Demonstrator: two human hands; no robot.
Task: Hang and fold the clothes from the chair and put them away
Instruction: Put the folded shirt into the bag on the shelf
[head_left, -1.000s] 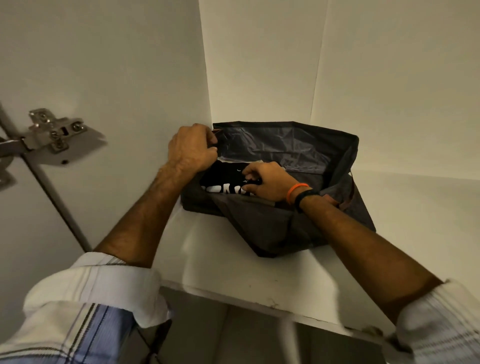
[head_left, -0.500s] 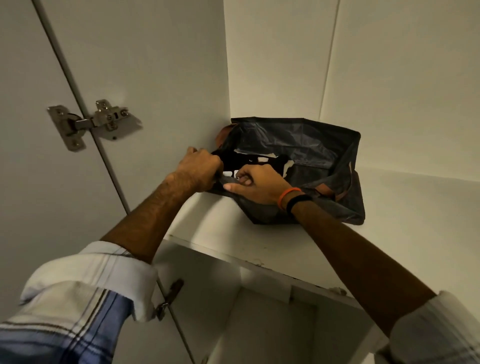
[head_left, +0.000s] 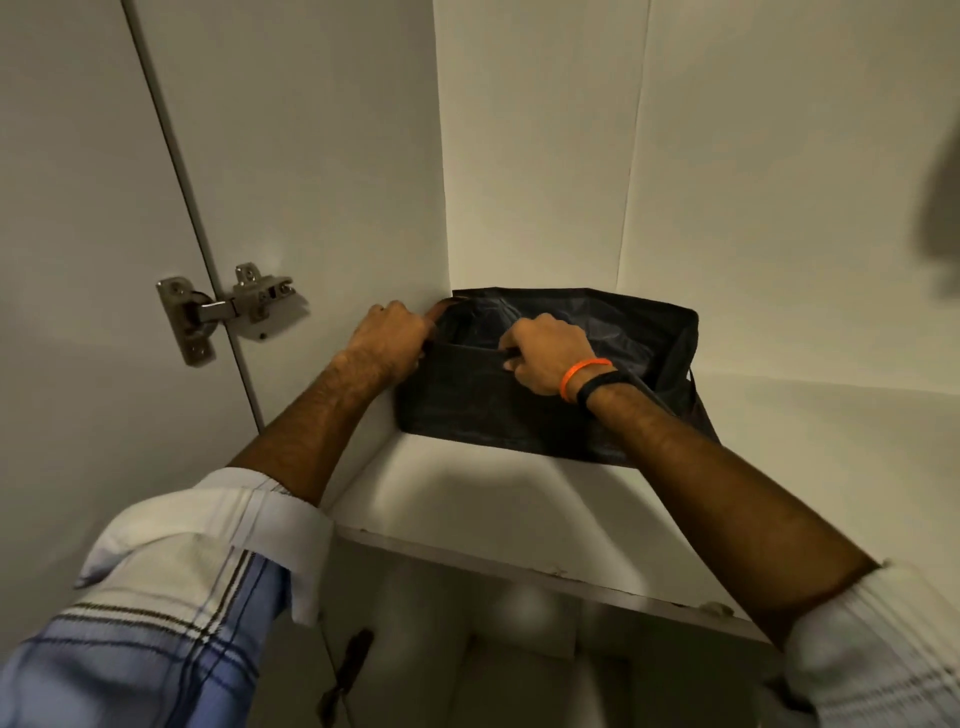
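On the shelf (head_left: 467, 499): my hands, left (head_left: 387, 335) and right (head_left: 545, 356), grip the fabric bin (head_left: 483, 410) rim.
Progress: I judge stowing nearly done.

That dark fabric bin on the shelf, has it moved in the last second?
Yes. The dark fabric bin has been pushed back and left into the cupboard's corner, farther from the shelf's front edge.

The bag (head_left: 519, 410) under the right hand (head_left: 545, 358) is dark grey. The bands (head_left: 587, 382) on that wrist are orange and black. The sleeve (head_left: 171, 587) has blue and white checks. The shelf (head_left: 467, 499) is white.
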